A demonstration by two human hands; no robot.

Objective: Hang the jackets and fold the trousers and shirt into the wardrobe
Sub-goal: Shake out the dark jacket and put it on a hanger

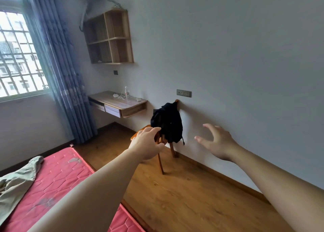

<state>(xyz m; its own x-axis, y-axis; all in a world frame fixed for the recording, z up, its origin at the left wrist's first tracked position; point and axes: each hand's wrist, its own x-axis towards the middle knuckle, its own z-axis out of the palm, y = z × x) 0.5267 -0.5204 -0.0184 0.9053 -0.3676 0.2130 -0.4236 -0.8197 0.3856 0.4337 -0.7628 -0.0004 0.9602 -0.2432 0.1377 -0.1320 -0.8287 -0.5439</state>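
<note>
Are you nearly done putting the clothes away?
Not nearly. Nothing looks put away; no wardrobe is in view. Both hands, left hand and right hand, reach empty toward the black garment draped on the wooden chair. The beige garment lies crumpled on the red mattress, unfolded.

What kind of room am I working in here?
Most likely a bedroom: a red mattress with a khaki garment on it, a curtained window, and a wall-mounted desk beside a wooden chair.
</note>
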